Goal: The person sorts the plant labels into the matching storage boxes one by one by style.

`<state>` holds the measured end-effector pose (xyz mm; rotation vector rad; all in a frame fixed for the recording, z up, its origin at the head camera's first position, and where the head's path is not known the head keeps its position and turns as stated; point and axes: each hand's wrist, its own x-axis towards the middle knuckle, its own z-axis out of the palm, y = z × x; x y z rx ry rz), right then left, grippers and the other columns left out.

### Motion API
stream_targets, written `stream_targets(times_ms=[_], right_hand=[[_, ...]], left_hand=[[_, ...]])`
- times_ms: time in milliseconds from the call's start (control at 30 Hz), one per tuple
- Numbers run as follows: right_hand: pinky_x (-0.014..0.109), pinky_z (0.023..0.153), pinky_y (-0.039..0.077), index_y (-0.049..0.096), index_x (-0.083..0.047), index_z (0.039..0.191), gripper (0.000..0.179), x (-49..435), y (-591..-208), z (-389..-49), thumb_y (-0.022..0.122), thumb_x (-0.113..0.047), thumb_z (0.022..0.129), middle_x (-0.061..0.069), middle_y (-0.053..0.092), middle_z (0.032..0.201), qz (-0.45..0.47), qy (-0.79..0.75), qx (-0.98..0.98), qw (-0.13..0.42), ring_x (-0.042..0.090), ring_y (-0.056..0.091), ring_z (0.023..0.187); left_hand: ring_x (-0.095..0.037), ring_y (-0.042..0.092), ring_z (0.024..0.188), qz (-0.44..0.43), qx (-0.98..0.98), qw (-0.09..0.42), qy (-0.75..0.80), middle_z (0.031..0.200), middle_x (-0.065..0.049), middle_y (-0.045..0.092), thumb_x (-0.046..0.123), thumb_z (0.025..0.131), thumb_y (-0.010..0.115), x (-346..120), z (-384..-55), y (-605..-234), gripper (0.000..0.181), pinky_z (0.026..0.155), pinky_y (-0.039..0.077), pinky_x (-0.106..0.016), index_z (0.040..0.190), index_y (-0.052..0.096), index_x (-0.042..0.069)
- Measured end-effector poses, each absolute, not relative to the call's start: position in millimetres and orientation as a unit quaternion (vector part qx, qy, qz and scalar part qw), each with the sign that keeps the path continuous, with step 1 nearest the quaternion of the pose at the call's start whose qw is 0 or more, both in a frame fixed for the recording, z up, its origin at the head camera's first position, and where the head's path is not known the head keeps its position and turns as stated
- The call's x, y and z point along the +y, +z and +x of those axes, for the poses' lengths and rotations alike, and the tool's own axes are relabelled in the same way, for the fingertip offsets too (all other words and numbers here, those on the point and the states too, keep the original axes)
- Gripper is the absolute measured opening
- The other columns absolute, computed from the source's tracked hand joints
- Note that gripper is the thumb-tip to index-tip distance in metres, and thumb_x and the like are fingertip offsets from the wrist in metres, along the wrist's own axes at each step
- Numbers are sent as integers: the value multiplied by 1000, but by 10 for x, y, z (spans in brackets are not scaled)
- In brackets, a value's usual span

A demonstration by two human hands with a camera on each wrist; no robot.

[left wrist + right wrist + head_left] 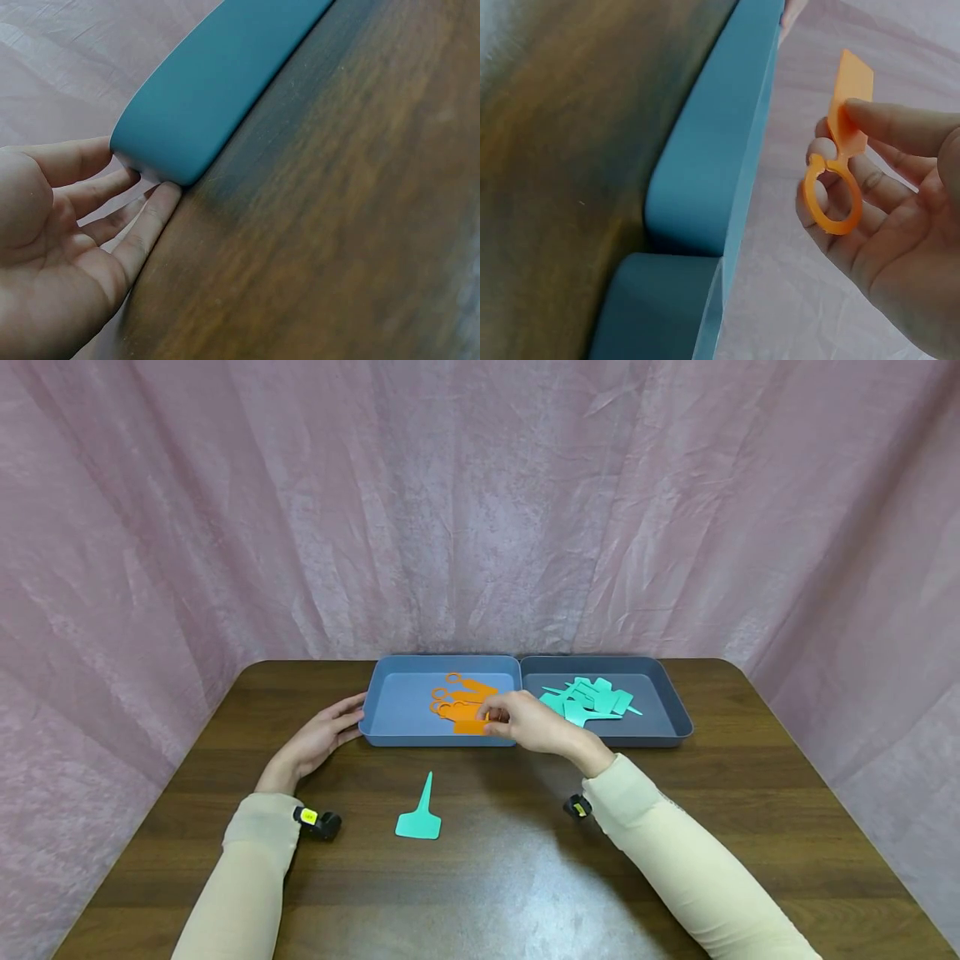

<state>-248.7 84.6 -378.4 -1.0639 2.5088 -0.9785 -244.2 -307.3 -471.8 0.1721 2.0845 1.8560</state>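
Observation:
My right hand (528,720) pinches an orange ring-ended tag (849,112) between thumb and fingers, above the blue tray (401,693). In the right wrist view the tag's ring hangs below the fingertips. Several more orange tags (468,697) lie in that tray, partly hidden behind the hand. My left hand (318,739) touches the tray's left end with its fingers extended; the left wrist view shows its fingertips against the tray's corner (169,142). A single green T-shaped plant label (420,821) lies on the table in front of the blue tray.
A dark grey tray (667,731) stands against the blue tray's right side, with several green plant labels (592,697) piled in it. Both trays sit at the back edge of the wooden table (360,893). A pink curtain (480,510) hangs behind.

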Motion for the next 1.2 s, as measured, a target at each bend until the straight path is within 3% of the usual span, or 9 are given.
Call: stream_targets(times_ms=[167, 300, 633, 900, 1067, 1200], right_hand=[[31, 72, 54, 72, -2, 116, 15, 801, -3720, -2562, 67, -7, 102, 12, 72, 91, -340, -354, 864, 111, 24, 65, 78], [33, 73, 54, 72, -2, 117, 16, 751, -3668, -2628, 65, -8, 104, 15, 72, 97, -333, -352, 869, 101, 22, 63, 78], [32, 75, 54, 73, -5, 119, 17, 583, -3543, -2830, 62, -9, 106, 8, 69, 97, -323, -333, 880, 106, 22, 63, 82], [29, 66, 46, 72, -6, 117, 16, 426, -3475, -3013, 59, -9, 107, 9, 63, 82, -316, -334, 880, 120, 17, 48, 61], [29, 59, 39, 71, -6, 117, 16, 401, -3487, -3112, 57, -9, 108, 2, 50, 67, -300, -337, 884, 124, 14, 38, 53], [30, 67, 45, 71, -5, 119, 18, 414, -3503, -3167, 57, -8, 108, 3, 48, 65, -288, -335, 887, 132, 15, 38, 52]], left_hand=[[-35, 32, 151, 60, 734, 170, 655, 169, -19, 25, 26, 115, 42, -3077, -2447, -4725, 60, 111, 46, -23, 168, 18, 9], [-37, 30, 152, 61, 732, 170, 656, 169, -19, 25, 26, 115, 42, -3085, -2448, -4730, 61, 112, 46, -24, 168, 17, 8], [-37, 30, 152, 59, 732, 171, 657, 169, -19, 24, 27, 115, 42, -3092, -2437, -4722, 61, 116, 44, -28, 168, 17, 10], [-38, 30, 152, 58, 733, 168, 657, 169, -19, 24, 27, 115, 42, -3082, -2436, -4730, 61, 123, 36, -42, 168, 17, 9], [-37, 30, 152, 60, 733, 169, 656, 168, -19, 26, 27, 115, 42, -3048, -2440, -4739, 61, 120, 39, -36, 168, 17, 10], [-37, 30, 152, 61, 730, 170, 660, 168, -19, 26, 26, 115, 42, -3016, -2447, -4739, 60, 117, 42, -31, 168, 18, 9]])
